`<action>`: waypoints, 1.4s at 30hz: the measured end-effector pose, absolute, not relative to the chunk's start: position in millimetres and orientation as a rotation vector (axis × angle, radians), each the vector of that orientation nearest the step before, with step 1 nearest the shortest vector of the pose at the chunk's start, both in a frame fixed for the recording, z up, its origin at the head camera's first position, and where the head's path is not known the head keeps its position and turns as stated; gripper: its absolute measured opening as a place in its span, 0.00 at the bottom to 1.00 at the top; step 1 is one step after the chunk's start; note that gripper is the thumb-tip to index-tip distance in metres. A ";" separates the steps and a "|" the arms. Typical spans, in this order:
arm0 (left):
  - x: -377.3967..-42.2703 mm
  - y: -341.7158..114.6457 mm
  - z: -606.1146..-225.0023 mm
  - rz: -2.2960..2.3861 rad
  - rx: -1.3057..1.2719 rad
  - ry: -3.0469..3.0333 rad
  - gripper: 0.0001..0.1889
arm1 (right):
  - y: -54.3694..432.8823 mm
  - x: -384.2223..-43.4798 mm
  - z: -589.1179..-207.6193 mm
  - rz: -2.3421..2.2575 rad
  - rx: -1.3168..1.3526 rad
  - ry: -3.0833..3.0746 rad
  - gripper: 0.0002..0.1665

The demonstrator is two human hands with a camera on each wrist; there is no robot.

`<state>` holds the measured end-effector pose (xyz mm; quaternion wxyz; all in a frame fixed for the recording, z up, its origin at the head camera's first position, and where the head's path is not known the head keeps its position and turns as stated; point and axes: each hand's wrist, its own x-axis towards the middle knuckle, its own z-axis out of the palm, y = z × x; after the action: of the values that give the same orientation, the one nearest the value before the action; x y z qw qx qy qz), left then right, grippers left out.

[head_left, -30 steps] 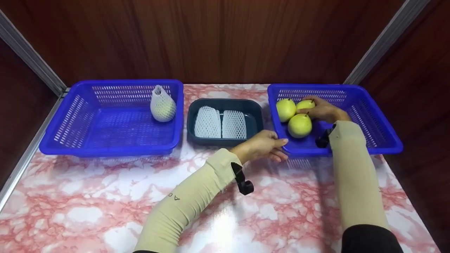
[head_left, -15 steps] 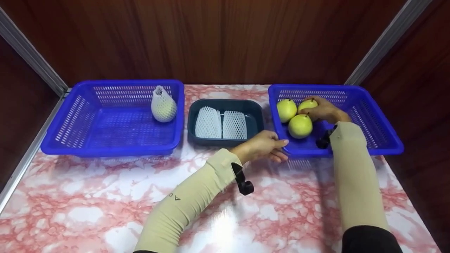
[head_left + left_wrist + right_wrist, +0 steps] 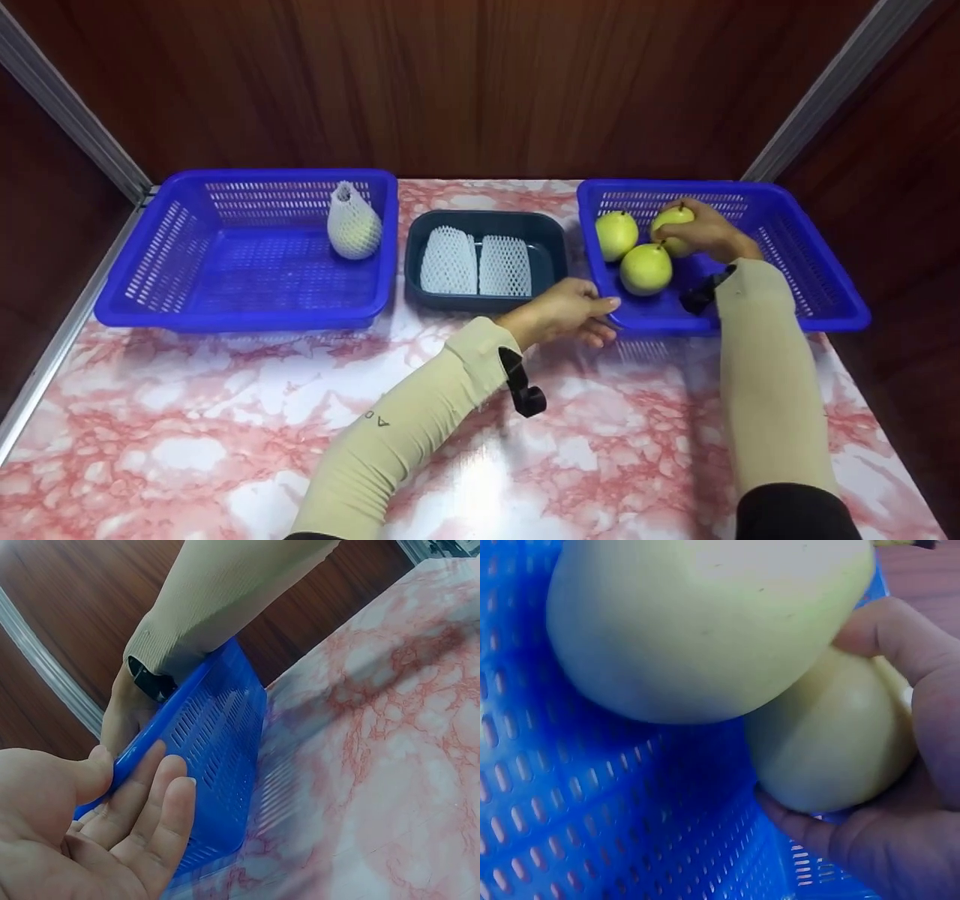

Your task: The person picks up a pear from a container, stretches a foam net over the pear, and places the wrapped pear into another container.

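My right hand (image 3: 709, 229) is inside the right blue basket (image 3: 832, 300) and grips the rearmost yellow-green pear (image 3: 673, 219). In the right wrist view, the thumb and fingers curl round that pear (image 3: 829, 739), and a nearer pear (image 3: 705, 622) partly covers it. Two other pears, one at the left wall (image 3: 616, 235) and one in front (image 3: 646, 268), sit close by. My left hand (image 3: 566, 309) holds the basket's front left corner. Thumb on the rim and fingers against the outer wall, it pinches the basket edge (image 3: 142, 754) in the left wrist view.
Between the baskets stands a dark teal tray (image 3: 487, 303) with two white foam net sleeves (image 3: 448, 262) in it. The left blue basket (image 3: 240, 324) contains a pear in a foam net (image 3: 354, 225). Wood-grain panels (image 3: 480, 90) enclose the marble-patterned table (image 3: 225, 420).
My right hand has shifted a little to the right with the rear pear, which now shows more and stands farther from the left pear. The left hand stays on the basket corner.
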<state>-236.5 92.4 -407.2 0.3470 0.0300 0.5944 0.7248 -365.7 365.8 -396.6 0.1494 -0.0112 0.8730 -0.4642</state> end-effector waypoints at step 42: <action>-235.3 90.9 -406.8 1.808 0.110 1.713 0.14 | 357.2 -344.5 -337.4 -1.276 -0.055 2.594 0.52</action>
<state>-235.3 90.9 -406.8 0.3183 0.0419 0.6514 0.6875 -344.5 357.2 -337.4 0.1248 -0.0190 0.8901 -0.4379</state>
